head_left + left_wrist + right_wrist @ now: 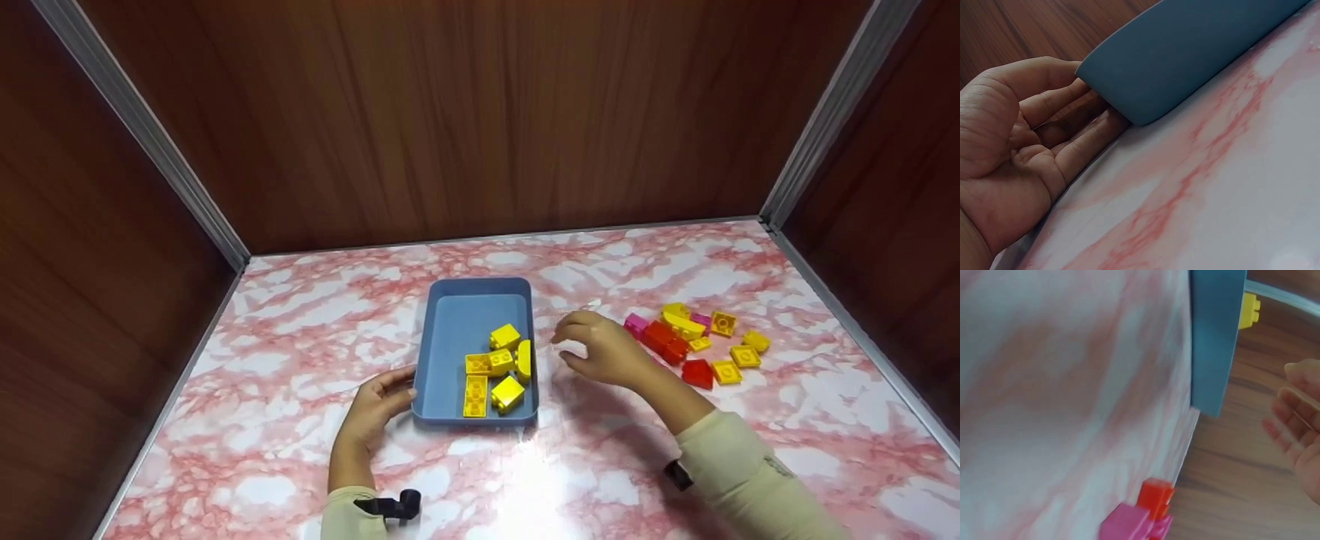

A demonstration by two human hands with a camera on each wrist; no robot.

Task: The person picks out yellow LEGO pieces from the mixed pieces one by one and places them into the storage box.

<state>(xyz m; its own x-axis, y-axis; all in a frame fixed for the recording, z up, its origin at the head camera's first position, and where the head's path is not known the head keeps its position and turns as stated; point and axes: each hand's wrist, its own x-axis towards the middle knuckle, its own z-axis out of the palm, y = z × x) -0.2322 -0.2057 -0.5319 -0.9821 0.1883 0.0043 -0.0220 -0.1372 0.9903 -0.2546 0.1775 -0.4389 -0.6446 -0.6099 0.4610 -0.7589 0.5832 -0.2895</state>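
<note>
Left hand [375, 407], fingers parted, touched tray [466, 319] at left; right hand [606, 351], empty, fingers apart, hung right of it. Light bracing seemed best against sliding.

Free room in tray [465, 322] beyond bricks [500, 363]

"What does the table [259, 424] look like?"

"Its top is red and white, patterned like marble."

"And what lies on it?"

"A blue tray [463, 322], flat, around the middle, its long sides running near to far."

"Anything to the right?"

"Lying loosely, apart from the tray: red blocks [663, 341], pink blocks [636, 325], and yellow blocks [745, 356], the yellow reaching furthest right."
</note>
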